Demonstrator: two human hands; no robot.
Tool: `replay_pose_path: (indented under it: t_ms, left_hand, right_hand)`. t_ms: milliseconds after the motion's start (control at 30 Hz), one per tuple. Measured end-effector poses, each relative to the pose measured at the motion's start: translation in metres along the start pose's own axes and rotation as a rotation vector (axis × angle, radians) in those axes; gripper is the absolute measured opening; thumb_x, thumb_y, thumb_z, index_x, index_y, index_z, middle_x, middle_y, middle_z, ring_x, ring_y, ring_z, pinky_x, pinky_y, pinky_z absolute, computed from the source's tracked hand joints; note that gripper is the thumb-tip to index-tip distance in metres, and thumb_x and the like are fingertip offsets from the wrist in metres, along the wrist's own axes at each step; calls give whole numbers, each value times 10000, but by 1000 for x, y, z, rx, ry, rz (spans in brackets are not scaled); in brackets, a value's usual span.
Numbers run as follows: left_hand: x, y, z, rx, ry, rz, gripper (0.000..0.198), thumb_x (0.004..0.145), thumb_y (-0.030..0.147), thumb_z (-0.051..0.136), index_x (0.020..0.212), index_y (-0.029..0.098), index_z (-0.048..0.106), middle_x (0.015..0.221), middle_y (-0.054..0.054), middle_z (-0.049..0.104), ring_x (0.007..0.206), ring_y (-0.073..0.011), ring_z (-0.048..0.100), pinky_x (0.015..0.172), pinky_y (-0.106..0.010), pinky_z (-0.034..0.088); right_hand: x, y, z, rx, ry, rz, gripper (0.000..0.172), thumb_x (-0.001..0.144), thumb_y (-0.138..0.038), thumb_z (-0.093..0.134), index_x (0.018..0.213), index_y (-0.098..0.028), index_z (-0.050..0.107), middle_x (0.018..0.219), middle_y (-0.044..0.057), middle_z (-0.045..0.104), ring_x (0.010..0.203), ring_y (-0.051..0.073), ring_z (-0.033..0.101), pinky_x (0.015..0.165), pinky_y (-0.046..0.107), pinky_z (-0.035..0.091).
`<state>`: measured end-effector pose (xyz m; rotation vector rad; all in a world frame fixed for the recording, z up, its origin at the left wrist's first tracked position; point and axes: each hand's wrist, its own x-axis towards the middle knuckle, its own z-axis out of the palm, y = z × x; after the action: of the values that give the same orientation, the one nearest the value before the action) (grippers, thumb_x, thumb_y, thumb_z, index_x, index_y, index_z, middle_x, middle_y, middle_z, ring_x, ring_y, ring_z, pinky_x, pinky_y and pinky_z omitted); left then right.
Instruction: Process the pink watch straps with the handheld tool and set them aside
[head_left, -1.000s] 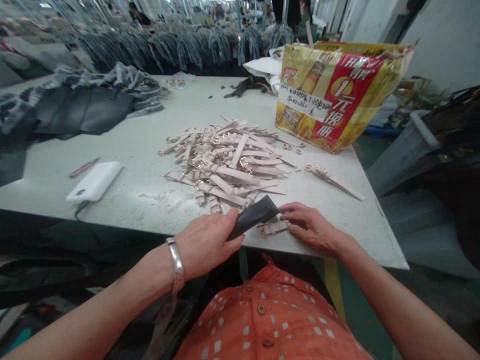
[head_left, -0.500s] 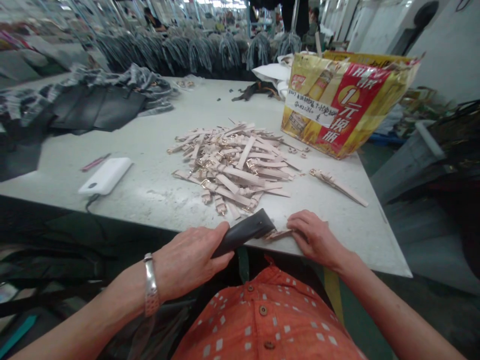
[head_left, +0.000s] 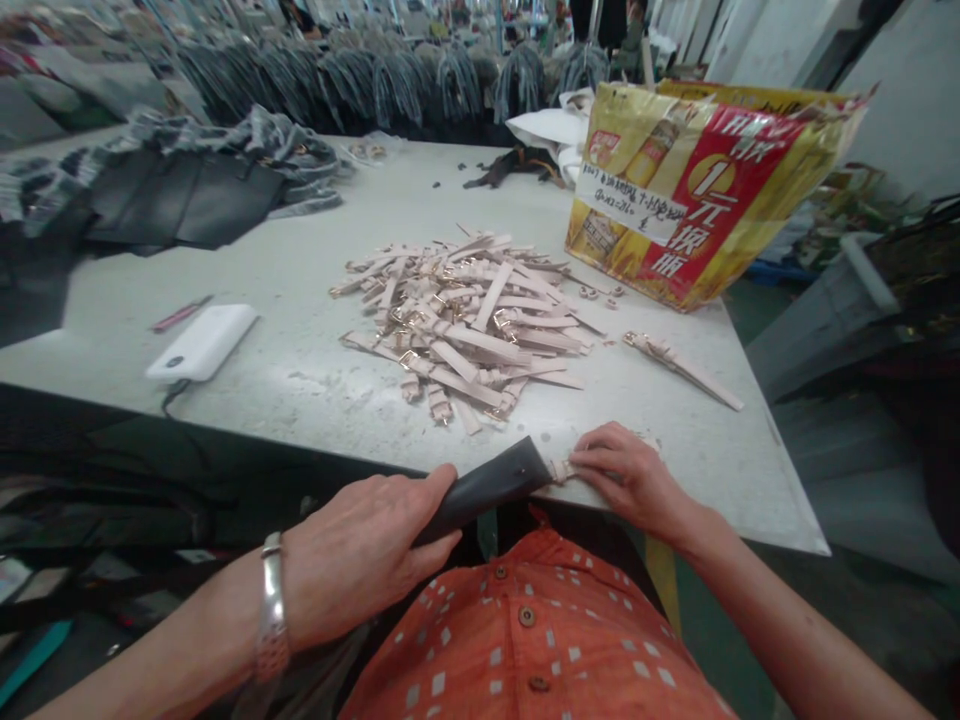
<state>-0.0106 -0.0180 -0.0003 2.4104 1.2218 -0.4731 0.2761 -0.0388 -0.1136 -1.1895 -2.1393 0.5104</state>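
Observation:
My left hand is closed around a flat black leather piece that points up and right over the table's front edge. Its far tip meets a short beige strap lying at the edge. My right hand presses down on that strap, fingers curled over it. Just beyond lies a heap of beige straps with gold buckles. A single longer strap lies apart to the right.
A yellow and red printed bag stands at the back right. A white power bank and a pink pen lie at the left. Black and grey leather pieces are piled at the back left.
My left hand has drawn back toward me with the black piece. The right hand has curled tighter over the short strap at the table edge.

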Motion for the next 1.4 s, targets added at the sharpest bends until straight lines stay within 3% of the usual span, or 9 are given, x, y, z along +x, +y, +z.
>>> replay_pose_path:
  t_ms: [233, 433, 567, 733, 933, 1233, 1400]
  left_hand:
    - [10, 3, 0, 85, 44, 24, 250, 835, 388, 359, 989, 235, 483, 735, -17, 641, 689, -201, 623, 585, -282, 400]
    - [7, 2, 3, 63, 39, 27, 263, 839, 389, 348, 1006, 234, 480, 754, -19, 644, 704, -204, 626, 596, -285, 418]
    - [8, 2, 3, 54, 43, 20, 280, 835, 389, 356, 1023, 224, 482, 762, -25, 649, 714, -201, 625, 605, -280, 423]
    - [8, 3, 3, 50, 40, 13, 287, 835, 390, 353, 1021, 221, 492, 773, -33, 649, 715, -201, 622, 605, -278, 425]
    - [2, 4, 3, 39, 21, -1, 291, 839, 393, 347, 1015, 217, 499, 781, -46, 650, 743, -217, 623, 639, -303, 440]
    - [8, 10, -1, 61, 24, 6, 299, 838, 393, 341, 1015, 214, 500, 785, -50, 646, 735, -228, 624, 632, -318, 444]
    - [11, 12, 3, 62, 43, -6, 300, 841, 394, 331, 1016, 210, 490, 776, -43, 647, 726, -221, 624, 624, -310, 436]
  right_hand:
    - [11, -3, -7, 89, -118, 51, 134, 799, -231, 599, 912, -224, 673, 895, 57, 616, 847, 171, 543, 733, 300, 435]
    - [24, -10, -10, 21, -215, 88, 43, 779, -198, 599, 761, -196, 638, 850, 38, 591, 823, 160, 515, 731, 282, 398]
    - [30, -16, -13, -78, -296, 96, 58, 807, -178, 524, 759, -176, 557, 802, 29, 550, 780, 151, 478, 698, 262, 379]
    - [30, -14, 3, -256, -169, 148, 75, 851, -217, 452, 818, -193, 514, 779, 27, 547, 720, 155, 474, 638, 260, 342]
    - [29, -4, 17, -122, 56, 368, 105, 864, -289, 421, 848, -218, 497, 652, -22, 535, 570, 131, 479, 548, 233, 317]
    - [30, -3, 13, 56, 77, 406, 109, 840, -268, 460, 768, -202, 508, 624, -38, 511, 572, 112, 472, 555, 226, 343]
    - [17, 1, -5, 149, 18, 245, 138, 848, -220, 460, 900, -189, 585, 808, 25, 592, 753, 143, 545, 700, 275, 434]
